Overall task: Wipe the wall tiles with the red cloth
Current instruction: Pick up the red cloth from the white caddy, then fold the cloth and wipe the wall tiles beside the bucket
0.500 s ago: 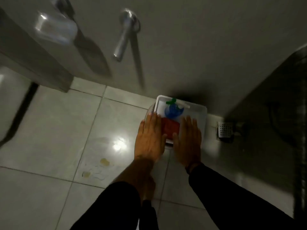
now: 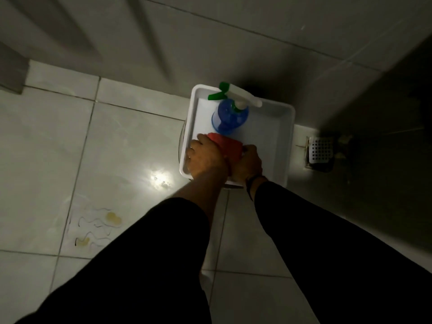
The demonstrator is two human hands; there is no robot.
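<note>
The red cloth (image 2: 229, 145) lies folded in a white tray (image 2: 279, 146) on the bathroom floor, at the foot of the grey wall tiles (image 2: 210, 43). My left hand (image 2: 205, 157) curls over the cloth's left end and my right hand (image 2: 249, 163) grips its near right edge. Both hands close on the cloth inside the tray. Part of the cloth is hidden under my fingers. A blue spray bottle (image 2: 230, 116) with a white and green trigger head stands in the tray just behind the cloth.
A square floor drain (image 2: 320, 151) sits right of the tray by a dark wall. Pale floor tiles carry yellowish stains and dark squiggles (image 2: 95, 228) at the left. A light glare (image 2: 160, 178) shines on the floor beside the tray.
My hands were flat with fingers spread beside the cloth; now both curl around it. The camera has dropped closer, so the door handle has left the view.
</note>
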